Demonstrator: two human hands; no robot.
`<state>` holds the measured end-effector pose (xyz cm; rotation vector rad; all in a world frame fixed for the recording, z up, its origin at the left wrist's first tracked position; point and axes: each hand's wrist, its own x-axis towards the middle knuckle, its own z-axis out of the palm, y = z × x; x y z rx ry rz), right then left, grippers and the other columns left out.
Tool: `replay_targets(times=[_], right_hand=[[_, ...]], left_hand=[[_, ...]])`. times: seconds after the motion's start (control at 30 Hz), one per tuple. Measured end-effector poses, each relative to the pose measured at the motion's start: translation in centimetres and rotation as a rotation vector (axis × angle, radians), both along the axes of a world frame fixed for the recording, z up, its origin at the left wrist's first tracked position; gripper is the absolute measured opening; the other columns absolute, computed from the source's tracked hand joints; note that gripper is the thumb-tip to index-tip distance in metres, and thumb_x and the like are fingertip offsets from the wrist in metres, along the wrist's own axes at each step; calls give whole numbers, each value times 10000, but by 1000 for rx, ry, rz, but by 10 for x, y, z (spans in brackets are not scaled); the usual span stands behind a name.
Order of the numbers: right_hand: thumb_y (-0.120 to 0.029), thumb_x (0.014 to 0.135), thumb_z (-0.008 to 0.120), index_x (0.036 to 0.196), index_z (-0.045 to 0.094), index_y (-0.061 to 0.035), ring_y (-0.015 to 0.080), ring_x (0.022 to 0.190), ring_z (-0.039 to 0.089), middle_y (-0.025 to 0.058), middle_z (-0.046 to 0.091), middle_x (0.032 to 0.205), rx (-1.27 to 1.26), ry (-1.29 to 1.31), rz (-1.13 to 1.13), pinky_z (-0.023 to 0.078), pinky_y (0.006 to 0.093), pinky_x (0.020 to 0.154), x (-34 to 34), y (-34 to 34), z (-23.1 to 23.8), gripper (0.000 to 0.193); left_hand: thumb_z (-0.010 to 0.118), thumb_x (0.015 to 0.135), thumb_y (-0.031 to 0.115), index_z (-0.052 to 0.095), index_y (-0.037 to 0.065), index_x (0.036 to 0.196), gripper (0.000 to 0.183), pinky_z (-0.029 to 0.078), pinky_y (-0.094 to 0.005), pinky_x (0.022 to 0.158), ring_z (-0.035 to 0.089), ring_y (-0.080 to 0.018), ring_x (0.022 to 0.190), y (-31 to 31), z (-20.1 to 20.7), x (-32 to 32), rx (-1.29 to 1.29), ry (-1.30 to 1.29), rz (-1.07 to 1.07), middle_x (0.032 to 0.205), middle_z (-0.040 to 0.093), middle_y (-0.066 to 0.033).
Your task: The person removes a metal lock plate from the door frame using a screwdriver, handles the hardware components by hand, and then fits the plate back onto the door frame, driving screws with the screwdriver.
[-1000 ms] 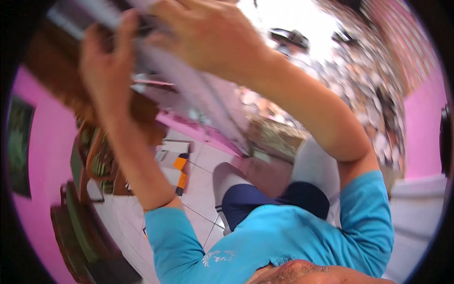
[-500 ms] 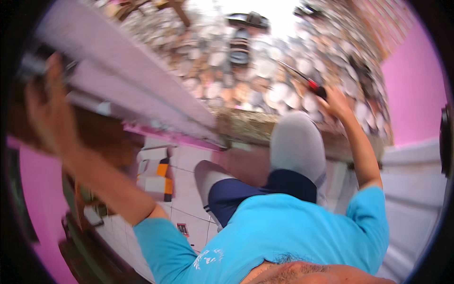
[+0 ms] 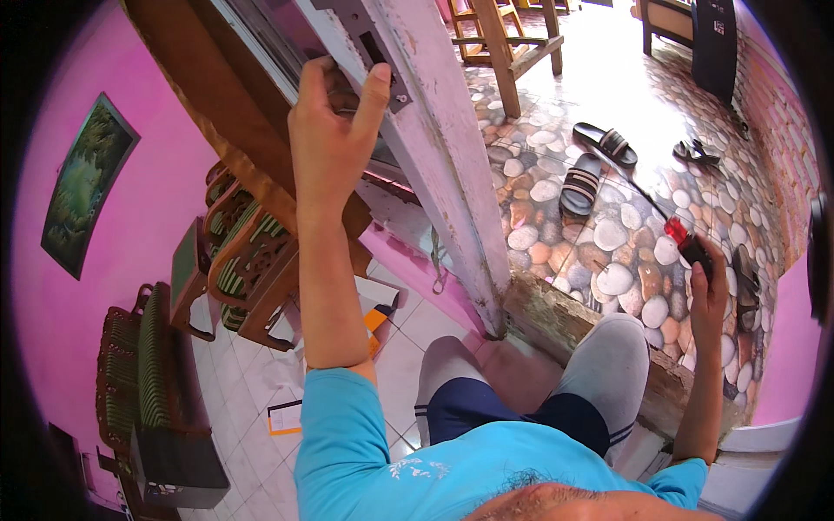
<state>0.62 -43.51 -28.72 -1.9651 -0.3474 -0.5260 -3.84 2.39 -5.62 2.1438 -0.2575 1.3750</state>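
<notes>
My left hand (image 3: 332,139) grips the worn white door frame (image 3: 452,174) at the upper middle. Its thumb lies on the metal strike plate (image 3: 395,82), beside the dark slot, and the other fingers curl round the frame's edge, partly hidden. Over at the right, my right hand (image 3: 714,282) is closed round the black end of a red-and-black screwdriver (image 3: 677,229). The long thin shaft points away, up and to the left, over the pebble-patterned floor, touching nothing that I can make out.
A rough wooden threshold (image 3: 556,314) crosses below my knees. Beyond it lie striped sandals (image 3: 580,187), other footwear (image 3: 698,154) and a wooden stand (image 3: 499,61). Indoors at left are a brown curtain (image 3: 204,95), carved chairs (image 3: 248,252), a striped sofa (image 3: 156,373) and an opened carton (image 3: 285,418).
The view has swung left and sharpened. My left hand, blurred at the far left before, now shows clearly on the frame at the strike plate. My right hand keeps the screwdriver.
</notes>
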Motion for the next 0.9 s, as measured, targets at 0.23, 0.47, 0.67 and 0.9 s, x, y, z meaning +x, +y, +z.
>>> replay_targets(times=[0.23, 0.47, 0.67, 0.9], right_hand=[[-132, 938, 716, 1313, 607, -27, 186, 901, 616, 122, 645, 1059, -151, -634, 150, 505, 300, 764, -39, 69, 119, 404], [-130, 916, 740, 1277, 636, -49, 120, 737, 564, 85, 629, 929, -161, -714, 164, 422, 234, 569, -37, 103, 145, 384], [-116, 908, 745, 1274, 637, -50, 100, 712, 536, 75, 618, 920, -174, -767, 184, 390, 220, 532, -35, 112, 149, 387], [-115, 905, 749, 1273, 630, -38, 104, 698, 516, 77, 623, 935, -203, -781, 194, 378, 225, 530, -36, 114, 154, 395]], left_hand=[[745, 954, 333, 585, -53, 1128, 452, 518, -255, 691, 644, -109, 820, 3, 5, -6, -14, 58, 19, 986, 699, -89], [754, 932, 363, 588, -48, 1080, 467, 541, -309, 652, 686, -167, 726, 7, 3, 1, 15, -9, 6, 886, 740, -121], [758, 926, 370, 591, -47, 1082, 475, 540, -304, 643, 683, -167, 714, 5, 3, -1, 27, -11, 27, 887, 741, -122], [755, 929, 354, 594, -42, 1076, 452, 538, -288, 621, 699, -162, 706, 7, 1, 2, 32, -34, 3, 886, 745, -125]])
